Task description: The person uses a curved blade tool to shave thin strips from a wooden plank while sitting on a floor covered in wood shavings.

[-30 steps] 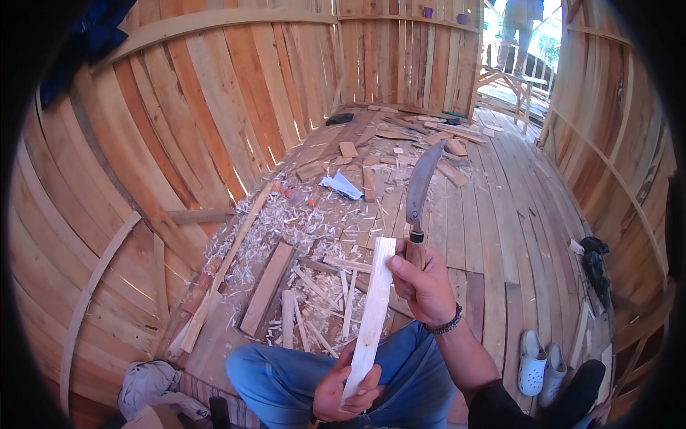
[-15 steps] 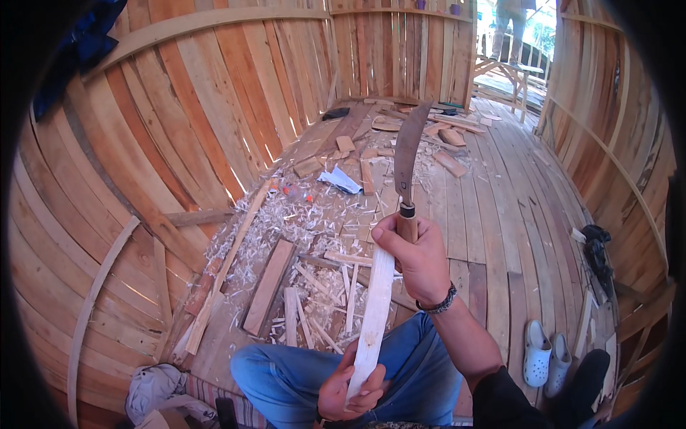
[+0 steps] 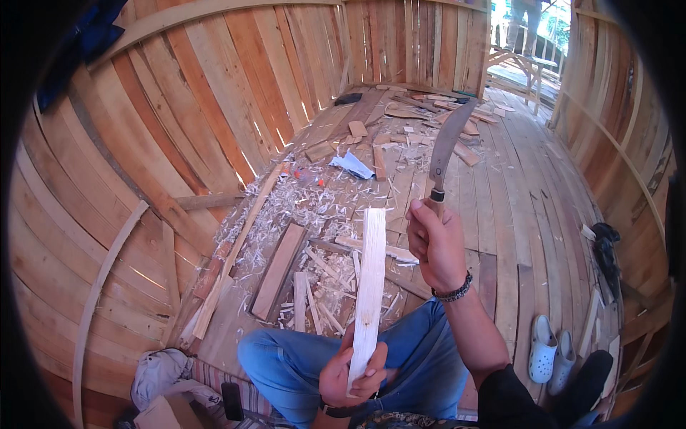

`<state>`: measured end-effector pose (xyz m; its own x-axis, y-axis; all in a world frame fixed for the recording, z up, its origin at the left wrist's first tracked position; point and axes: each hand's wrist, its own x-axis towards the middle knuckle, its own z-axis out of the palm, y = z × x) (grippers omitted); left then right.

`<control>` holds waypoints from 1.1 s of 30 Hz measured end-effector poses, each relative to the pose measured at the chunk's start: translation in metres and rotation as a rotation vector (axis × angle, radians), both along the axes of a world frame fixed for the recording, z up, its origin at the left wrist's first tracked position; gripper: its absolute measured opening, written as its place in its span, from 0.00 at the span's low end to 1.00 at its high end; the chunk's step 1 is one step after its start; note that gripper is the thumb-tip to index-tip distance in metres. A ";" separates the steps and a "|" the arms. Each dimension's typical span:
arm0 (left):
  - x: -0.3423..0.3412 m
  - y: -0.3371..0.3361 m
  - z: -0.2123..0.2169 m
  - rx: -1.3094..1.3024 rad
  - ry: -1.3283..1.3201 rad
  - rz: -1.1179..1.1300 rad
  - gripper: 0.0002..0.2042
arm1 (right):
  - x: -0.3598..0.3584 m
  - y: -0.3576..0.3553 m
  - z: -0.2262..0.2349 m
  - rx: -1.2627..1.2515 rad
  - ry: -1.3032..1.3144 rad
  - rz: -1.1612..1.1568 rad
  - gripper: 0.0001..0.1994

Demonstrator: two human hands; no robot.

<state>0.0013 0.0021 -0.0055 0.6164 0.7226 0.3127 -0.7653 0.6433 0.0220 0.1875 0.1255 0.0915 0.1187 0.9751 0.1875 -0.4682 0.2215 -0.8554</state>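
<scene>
Inside wooden hull (image 3: 179, 143), seated on planked floor (image 3: 529, 214). Left hand (image 3: 350, 375) closed around lower end of pale stick (image 3: 370, 286), holding it nearly upright over blue-jeaned knee (image 3: 286, 357). Right hand (image 3: 437, 243) wrapped fully around handle of curved knife (image 3: 446, 146), blade raised up and away, well apart from stick. Both grips firm, fingers shut, nothing loose. For good cut, as judgement only: keep stick steady against leg, keep left fingers low below place where blade lands, bring blade down along grain and away from body, take thin shavings and not deep bites, watch thumb. Counted: one stick in hand, one knife, two hands, one beaded bracelet (image 3: 454, 292) on right wrist, one watch (image 3: 336, 410) on left wrist. On floor: one brown board (image 3: 279, 270) just ahead of knee, one long batten (image 3: 236, 250) beside it, one white scrap (image 3: 352, 164) further off, two pale clogs (image 3: 552, 349) at right, one dark tool (image 3: 606, 247) near right wall. Shavings (image 3: 286, 207) and short offcuts too many for exact count. Far at top, legs of another person (image 3: 522, 21) standing outside.
</scene>
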 end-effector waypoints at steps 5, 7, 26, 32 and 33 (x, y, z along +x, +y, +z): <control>0.002 0.001 0.003 -0.023 0.049 0.029 0.23 | -0.012 -0.015 -0.014 -0.048 -0.081 0.169 0.10; 0.003 0.002 0.006 -0.021 0.069 0.035 0.22 | -0.014 -0.017 -0.018 -0.037 -0.148 0.200 0.10; -0.001 0.004 0.040 0.364 1.205 0.631 0.11 | -0.023 -0.024 -0.020 0.094 -0.385 -0.006 0.10; -0.003 0.009 0.052 0.372 1.178 0.675 0.09 | -0.002 -0.059 -0.060 0.273 -0.780 -0.141 0.11; -0.004 0.010 0.053 0.359 1.173 0.672 0.09 | -0.004 -0.066 -0.059 0.347 -0.884 -0.167 0.11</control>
<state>-0.0023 0.0121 0.0478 0.2167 0.9720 0.0909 -0.3420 -0.0116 0.9396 0.1836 0.0592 0.0328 -0.0716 0.8316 0.5507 0.3748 0.5341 -0.7578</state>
